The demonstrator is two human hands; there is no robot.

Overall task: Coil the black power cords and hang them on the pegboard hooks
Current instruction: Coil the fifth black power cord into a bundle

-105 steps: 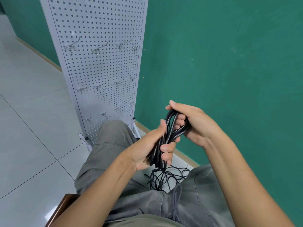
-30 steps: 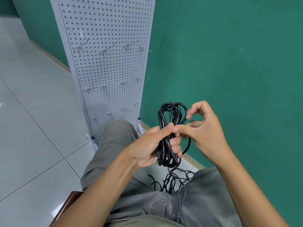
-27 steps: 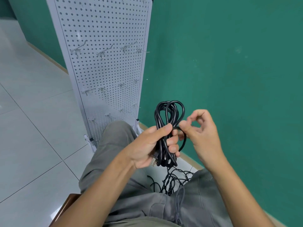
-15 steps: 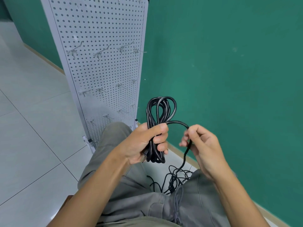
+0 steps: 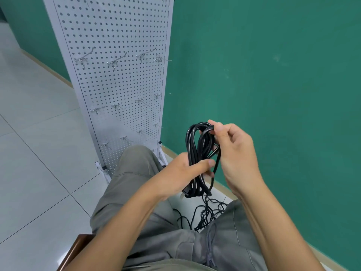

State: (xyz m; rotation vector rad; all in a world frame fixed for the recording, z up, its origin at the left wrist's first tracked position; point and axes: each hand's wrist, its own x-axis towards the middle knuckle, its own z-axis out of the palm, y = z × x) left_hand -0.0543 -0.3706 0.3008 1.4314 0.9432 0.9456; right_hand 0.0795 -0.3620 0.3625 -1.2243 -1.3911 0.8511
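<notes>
A seated person held a coiled black power cord upright in front of the knees, just to the right of the foot of a white pegboard. The left hand gripped the bundle around its middle, the thumb laid across the front of the strands and the fingers curled behind them, so that the loops rose above the fist and a shorter bunch hung below it. The right hand was at the top of the coil, its thumb and forefinger pinching the uppermost loop, while the other fingers were loosely bent beside the strands. One strand ran down from the right hand past the left thumb and dropped toward the floor. There, between the person's legs, lay a tangle of loose black cords on the pale tiled floor. The pegboard stood on small feet against a green wall, tilted in the wide-angle view, and carried three rows of metal hooks, none of which bore a cord. The person wore grey trousers, and the left knee covered the lower right corner of the board. A brown edge of the seat showed at the bottom left, beneath the left forearm.
</notes>
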